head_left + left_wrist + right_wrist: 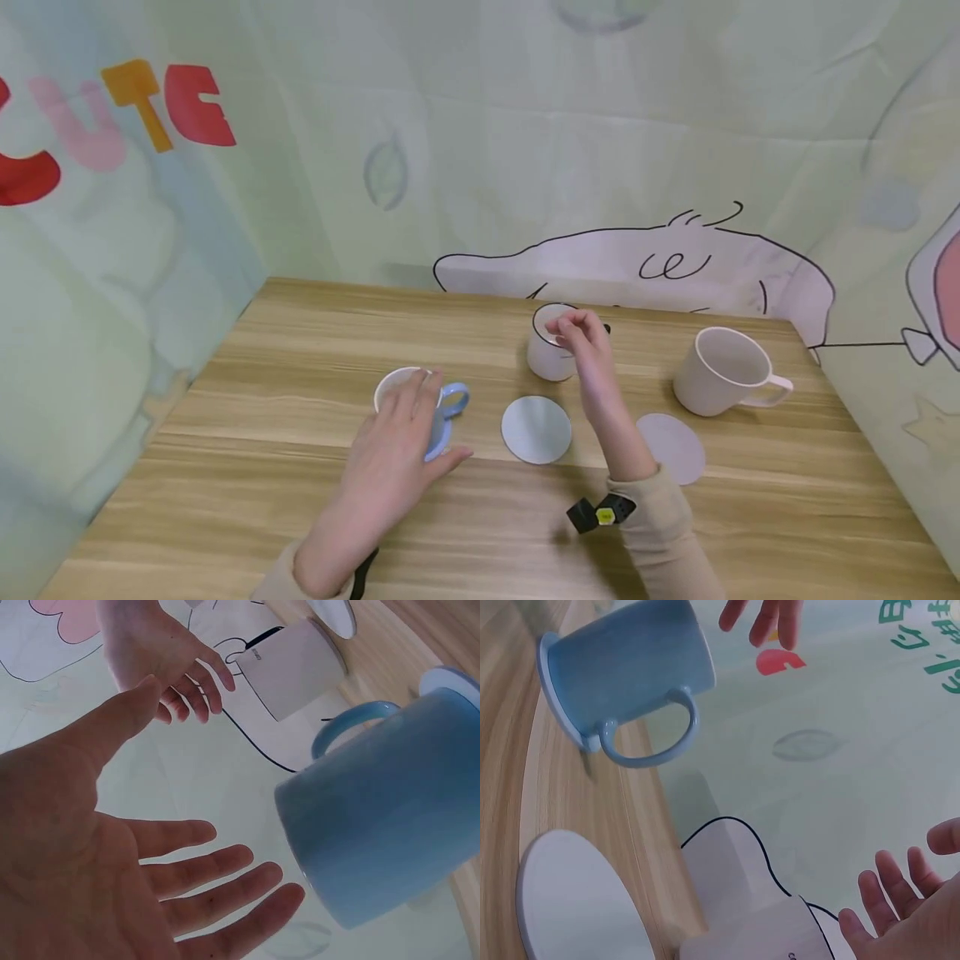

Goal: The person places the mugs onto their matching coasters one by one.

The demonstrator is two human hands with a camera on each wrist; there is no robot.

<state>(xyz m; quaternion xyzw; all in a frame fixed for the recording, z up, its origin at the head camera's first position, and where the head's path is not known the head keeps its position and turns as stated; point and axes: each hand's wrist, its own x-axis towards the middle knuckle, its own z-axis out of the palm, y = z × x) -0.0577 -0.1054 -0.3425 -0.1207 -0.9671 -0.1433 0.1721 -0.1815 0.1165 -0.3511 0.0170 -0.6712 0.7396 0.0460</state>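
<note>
The person's left hand (395, 454) hung over the blue mug (382, 810), its grip spread, thumb well out to the side; the left wrist view showed a gap between the fingertips and the mug. That mug stood upright on a pale blue coaster (454, 681) at the left of the table (480, 542), its handle turned to the right.

The right hand (592, 358) was raised near the dark-rimmed white mug (547, 360); its grip was loose, the fingers lightly bent, the thumb apart from them, holding nothing. This mug stood upright just behind a round white coaster (536, 430). Further right, a wide pale mug (705, 383), its handle also pointing right, stood beside a pinkish coaster (675, 450).

A black wrist device (581, 515) with a yellow patch sat at the right sleeve (660, 525). Behind the table hung a pale green printed backdrop (337, 167).
</note>
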